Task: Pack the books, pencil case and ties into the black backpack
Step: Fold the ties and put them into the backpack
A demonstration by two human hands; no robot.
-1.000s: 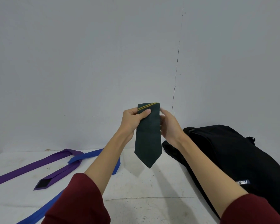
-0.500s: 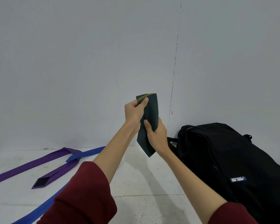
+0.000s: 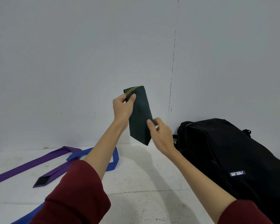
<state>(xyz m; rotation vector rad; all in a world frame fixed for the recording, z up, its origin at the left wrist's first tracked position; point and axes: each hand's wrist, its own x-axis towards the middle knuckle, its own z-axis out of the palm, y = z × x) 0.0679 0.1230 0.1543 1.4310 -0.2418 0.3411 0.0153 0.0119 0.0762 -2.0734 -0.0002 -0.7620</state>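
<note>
I see a plain grey wall [image 3: 71, 54] filling the upper frame, with a white surface [image 3: 144, 183] below it. The black backpack [image 3: 233, 156] lies at the right of the frame on the surface, against the wall. A purple tie [image 3: 31, 165] and a blue tie [image 3: 113, 160] lie crossed at lower left. At centre, raised off the surface, hangs a folded dark green tie [image 3: 140, 113]. My left hand [image 3: 122, 107] pinches its top corner; my right hand [image 3: 160, 136] grips its lower edge, slightly blurred. Both sleeves are dark red.
</note>
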